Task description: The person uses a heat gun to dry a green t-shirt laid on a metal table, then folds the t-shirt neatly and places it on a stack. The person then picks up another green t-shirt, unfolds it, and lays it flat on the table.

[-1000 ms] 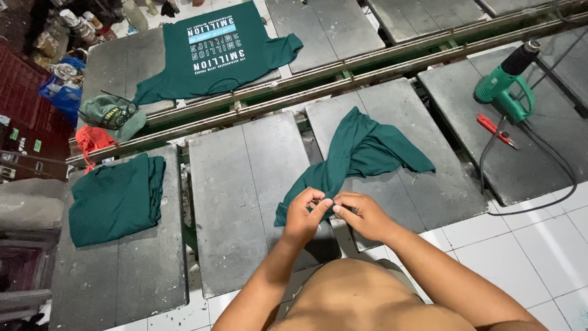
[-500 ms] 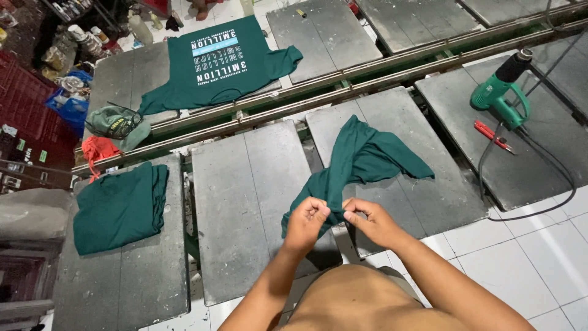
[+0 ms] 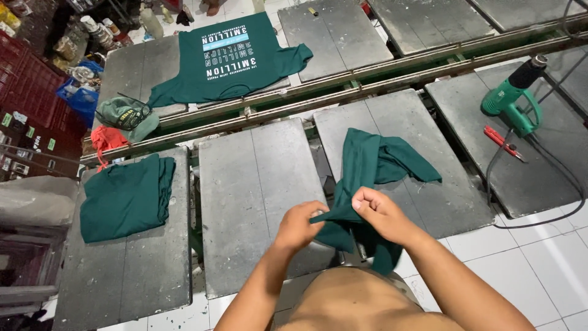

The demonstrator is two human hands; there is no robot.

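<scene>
A dark green cotton T-shirt (image 3: 367, 168) is shown gripped by both hands near the lower middle of the view. The left hand (image 3: 299, 225) and the right hand (image 3: 378, 211) are held close together, each pinched shut on a fold of the garment's near edge, with a taut strip of cloth stretched between them. The far part of the T-shirt is seen lying crumpled on a grey rectangular metal tabletop (image 3: 429, 159), while its near end hangs over the front edge.

A bare grey metal tabletop (image 3: 251, 202) is seen just to the left. Farther left, a folded stack of dark green shirts (image 3: 125, 196) is laid on another grey tabletop (image 3: 122, 276). At the far side, a dark green T-shirt with a white printed design (image 3: 229, 58) is spread flat. To its left, a green cap (image 3: 125, 115) and an orange-red cloth (image 3: 107, 140) are placed. On the right tabletop (image 3: 484, 178), a green heat gun with a black nozzle (image 3: 511, 98) and a red-handled tool (image 3: 501, 142) are seen, well apart from the hands.
</scene>
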